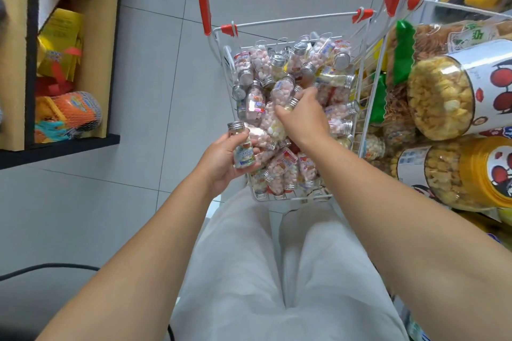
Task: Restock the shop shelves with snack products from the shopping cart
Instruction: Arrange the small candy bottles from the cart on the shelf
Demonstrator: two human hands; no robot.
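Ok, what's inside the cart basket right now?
The cart is heaped with small clear silver-capped candy bottles. The right hand grips one in the pile; the left hand holds another. Lower layers and the floor are hidden.

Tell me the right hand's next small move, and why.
Probably lift the pink candy bottle straight up out of the shopping cart. The fingers of the right hand curl round its capped end on top of the pile, and the left hand holds a small capped bottle.
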